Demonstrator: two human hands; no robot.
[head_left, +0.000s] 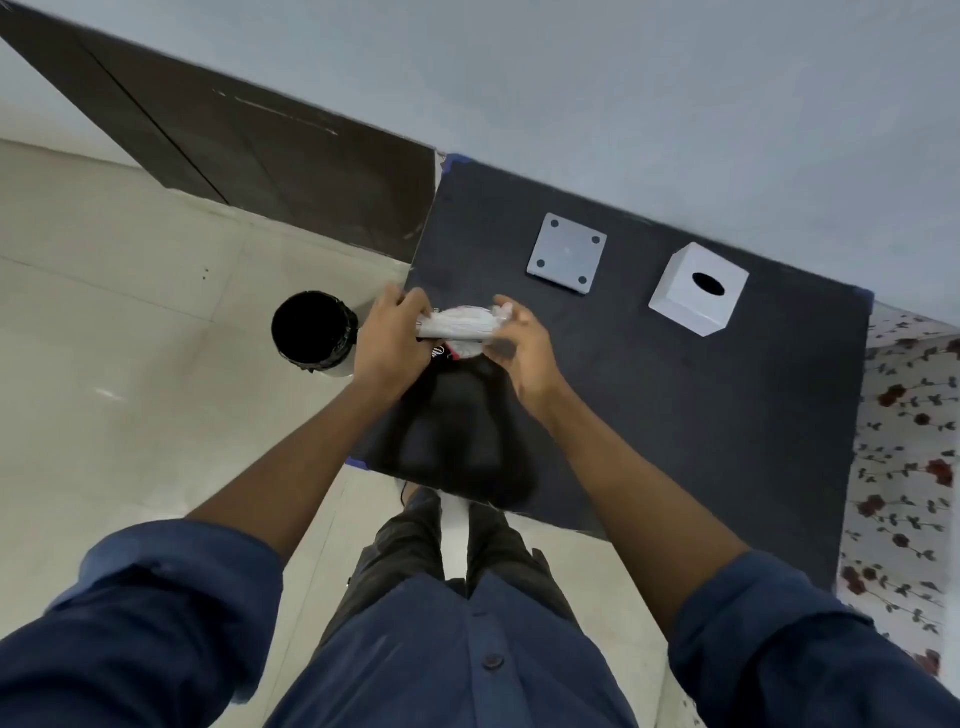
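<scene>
Dark tabletop (675, 415) sat by a grey wall (623, 104), and over its left side, mid-frame, the left grip (392, 340) and right grip (522, 351) each pinched one end of a white packet (457, 326) that looked light, soft and crinkly, best held by its ends.

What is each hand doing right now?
Left hand: closed, gripping the left end of the white crinkly bundle.
Right hand: closed, pinching the bundle's right end.

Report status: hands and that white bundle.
Left hand and right hand grip the white bundle by its ends. Held above the dark table. Tissue box, grey plate well apart.
</scene>
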